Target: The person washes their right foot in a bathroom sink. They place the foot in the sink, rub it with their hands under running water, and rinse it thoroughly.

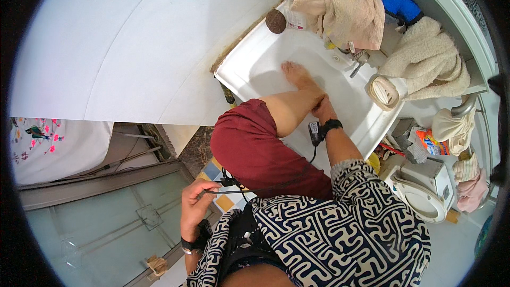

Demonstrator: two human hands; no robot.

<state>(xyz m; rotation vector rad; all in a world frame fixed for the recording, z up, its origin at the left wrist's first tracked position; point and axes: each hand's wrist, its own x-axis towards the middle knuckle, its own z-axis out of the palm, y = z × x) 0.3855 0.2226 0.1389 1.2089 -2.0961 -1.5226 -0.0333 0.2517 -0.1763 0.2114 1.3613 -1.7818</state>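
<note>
With its fingers pinched on a black cable [255,189], my left hand [198,203] is held beside the dark red shorts [247,143]. My right hand [324,108] reaches down to my lower leg near the ankle; its fingers are mostly hidden behind the leg. A small black device [314,132] on a cable sits by the strap on my right wrist. My bare foot [297,75] stands inside a white tub [263,67].
A brown round object [275,21] sits on the tub's corner. Towels [342,6] hang over the far side near a metal tap [359,63]. A soap dish [383,92] is on the right rim. A white toilet [422,199] stands at the right, a glazed door [111,223] at lower left.
</note>
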